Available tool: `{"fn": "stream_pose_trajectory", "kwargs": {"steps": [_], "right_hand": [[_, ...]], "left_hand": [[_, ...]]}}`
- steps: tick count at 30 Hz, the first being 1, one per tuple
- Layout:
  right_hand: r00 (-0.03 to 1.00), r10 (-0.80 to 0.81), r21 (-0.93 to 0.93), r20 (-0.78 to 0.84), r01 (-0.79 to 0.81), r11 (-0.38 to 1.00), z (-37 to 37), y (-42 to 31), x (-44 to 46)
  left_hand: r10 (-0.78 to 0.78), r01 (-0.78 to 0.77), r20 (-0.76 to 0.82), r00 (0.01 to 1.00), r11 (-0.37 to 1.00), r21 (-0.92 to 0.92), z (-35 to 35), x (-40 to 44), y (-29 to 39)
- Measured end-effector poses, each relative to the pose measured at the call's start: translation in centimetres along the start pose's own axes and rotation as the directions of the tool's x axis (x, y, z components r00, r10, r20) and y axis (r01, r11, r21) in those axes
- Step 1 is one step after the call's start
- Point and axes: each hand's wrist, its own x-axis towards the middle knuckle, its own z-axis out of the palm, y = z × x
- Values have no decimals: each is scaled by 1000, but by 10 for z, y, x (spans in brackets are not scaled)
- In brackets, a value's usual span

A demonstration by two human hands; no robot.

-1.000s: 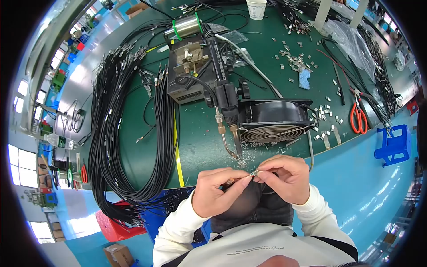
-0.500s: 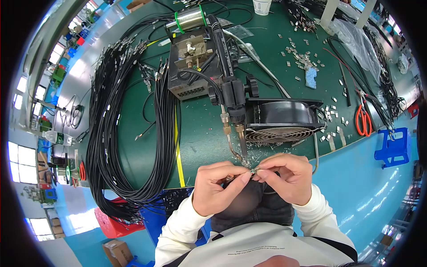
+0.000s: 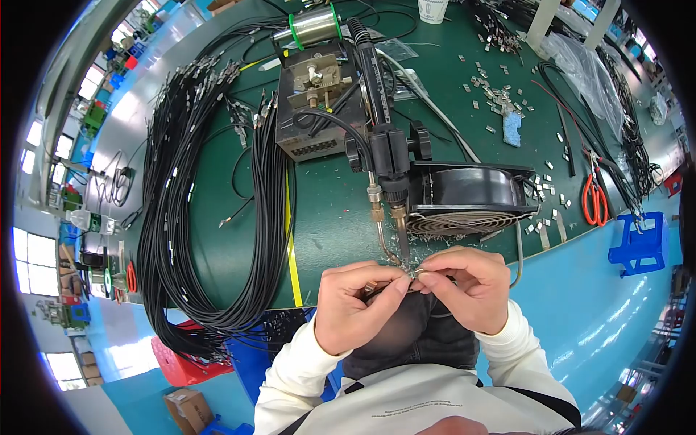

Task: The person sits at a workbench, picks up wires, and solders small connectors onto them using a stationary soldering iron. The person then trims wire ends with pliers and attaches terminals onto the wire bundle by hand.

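My left hand (image 3: pixel 357 303) is closed in a pinch, thumb against forefinger, at the table's front edge. My right hand (image 3: pixel 470 288) pinches from the other side. Between the two sets of fingertips sits a small silvery metal connector (image 3: pixel 414 275), mostly covered by the fingers. A second small metallic end shows within the curl of my left fingers, too small to make out well. Right above the connector, the soldering iron (image 3: pixel 403 235) points down from its stand, its tip very near or touching. A bent solder feed tube (image 3: pixel 383 243) runs down beside it.
A black fan (image 3: pixel 471 190) stands right of the iron; a metal feeder box (image 3: pixel 315 109) with a solder spool (image 3: pixel 315 27) is behind. Bundled black cables (image 3: pixel 170 210) lie left. Loose metal shells (image 3: pixel 496 98), a blue sponge (image 3: pixel 512 129) and red-handled scissors (image 3: pixel 594 199) lie right.
The camera view has shifted slightly, so the bench things appear a little right and lower. Both hands keep their pinch, and the connector now appears closer under the iron's tip.
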Motion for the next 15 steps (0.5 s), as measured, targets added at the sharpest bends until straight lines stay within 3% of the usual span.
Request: {"fn": "stream_pose_trajectory", "kwargs": {"steps": [15], "right_hand": [[1000, 22, 82, -19, -20, 996, 7, 2, 9]], "left_hand": [[-69, 57, -70, 995, 985, -162, 0, 3, -1]]}}
